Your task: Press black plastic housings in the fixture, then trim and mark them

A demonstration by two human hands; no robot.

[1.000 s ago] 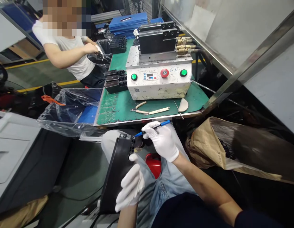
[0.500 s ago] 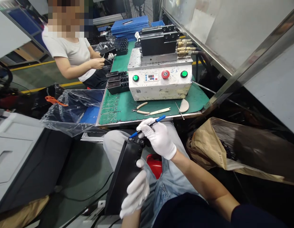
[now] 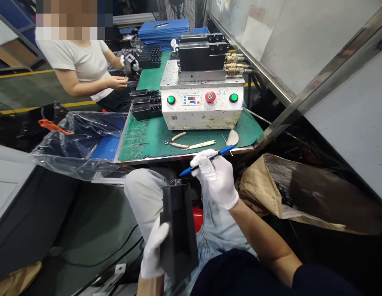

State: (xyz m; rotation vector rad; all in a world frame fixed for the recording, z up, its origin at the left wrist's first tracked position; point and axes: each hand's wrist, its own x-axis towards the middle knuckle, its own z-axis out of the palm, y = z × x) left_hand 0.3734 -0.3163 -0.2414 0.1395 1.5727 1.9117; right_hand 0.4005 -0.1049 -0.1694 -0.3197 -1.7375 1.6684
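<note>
A long black plastic housing (image 3: 178, 230) stands tilted above my lap, its hollow side facing me. My left hand (image 3: 154, 248), in a white glove, grips it along its left edge; the fingers behind it are hidden. In my gloved right hand (image 3: 218, 179) is a blue-and-black pen (image 3: 222, 152), pinched between thumb and fingers. The pen's blue lower end points left, just above the top of the housing and apart from it.
A white machine (image 3: 203, 105) with green and red buttons bears black housings on the green table (image 3: 141, 142). Cutters (image 3: 178, 144) and a labelled strip (image 3: 202, 144) lie in front. A co-worker (image 3: 79, 70) handles a black part at left. A paper sack (image 3: 261, 185) stands right.
The housing has turned from its outer face to its hollow side, with my left hand now at its left edge. My right hand and the pen have moved right, off the housing's top end.
</note>
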